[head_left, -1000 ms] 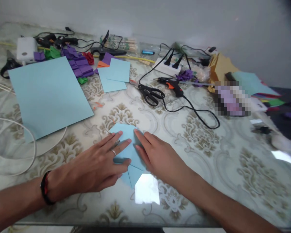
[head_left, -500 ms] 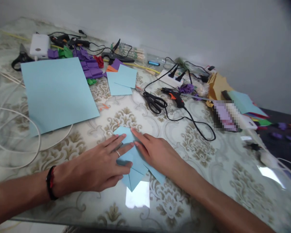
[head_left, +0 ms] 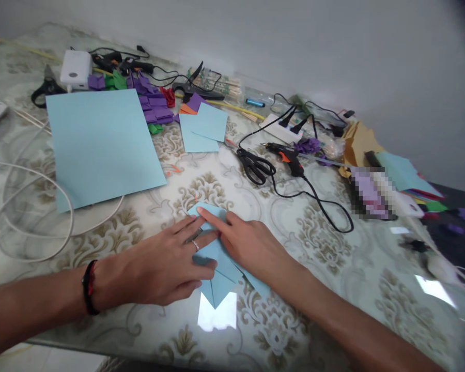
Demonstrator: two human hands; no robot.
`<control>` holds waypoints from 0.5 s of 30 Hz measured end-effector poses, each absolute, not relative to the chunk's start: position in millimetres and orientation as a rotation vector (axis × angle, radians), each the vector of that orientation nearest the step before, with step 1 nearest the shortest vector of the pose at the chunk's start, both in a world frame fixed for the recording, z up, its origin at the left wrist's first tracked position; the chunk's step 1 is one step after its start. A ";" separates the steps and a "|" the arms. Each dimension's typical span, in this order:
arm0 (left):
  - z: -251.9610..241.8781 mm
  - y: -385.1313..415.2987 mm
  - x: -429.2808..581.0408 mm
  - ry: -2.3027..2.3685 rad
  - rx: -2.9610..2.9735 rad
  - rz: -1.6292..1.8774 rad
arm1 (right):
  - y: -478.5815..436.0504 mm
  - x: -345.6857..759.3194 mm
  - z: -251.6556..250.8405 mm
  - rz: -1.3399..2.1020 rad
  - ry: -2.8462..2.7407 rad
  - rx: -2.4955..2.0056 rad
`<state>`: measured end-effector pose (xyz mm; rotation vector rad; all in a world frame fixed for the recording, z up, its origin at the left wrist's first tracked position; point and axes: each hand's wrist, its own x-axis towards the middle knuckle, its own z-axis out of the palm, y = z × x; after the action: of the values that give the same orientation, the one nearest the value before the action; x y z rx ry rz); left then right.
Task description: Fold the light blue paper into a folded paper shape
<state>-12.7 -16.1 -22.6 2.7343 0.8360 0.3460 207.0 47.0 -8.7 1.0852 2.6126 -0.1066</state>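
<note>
A folded piece of light blue paper [head_left: 221, 269] lies on the table in front of me, with creases and a pointed lower end. My left hand [head_left: 174, 261], wearing a ring and a dark wristband, rests over its left part with the fingers spread and pressing it down. From the right, my right hand [head_left: 242, 237] reaches onto the paper's top part, index finger stretched out flat near the upper edge. The fingertips of both hands are close together and hide the middle of the paper. Another strip of blue paper shows under my right wrist.
A large blue sheet [head_left: 104, 150] lies at left, with small blue squares [head_left: 207, 126] farther back. Scissors [head_left: 256, 166] and a glue gun [head_left: 287, 157] sit right of centre. Along the wall are a power strip [head_left: 281, 128], purple folded papers [head_left: 153, 106] and a white box [head_left: 76, 68].
My right index finger has slid left across the paper's top part, towards my left fingertips. My left hand stays pressed on the paper. The whole view has shifted slightly.
</note>
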 end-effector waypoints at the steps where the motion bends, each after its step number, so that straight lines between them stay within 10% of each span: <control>1: -22.6 -16.1 -12.6 0.835 2.736 0.345 | 46.4 208.8 -9.8 -0.100 2.612 1.073; 15: -27.4 -16.7 -13.9 0.837 2.728 0.301 | 52.3 219.8 -11.4 -0.352 2.761 1.331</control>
<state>-13.9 -16.7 -27.4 2.7283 0.8368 0.3006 219.8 52.3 -11.4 1.3315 2.7615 -0.3516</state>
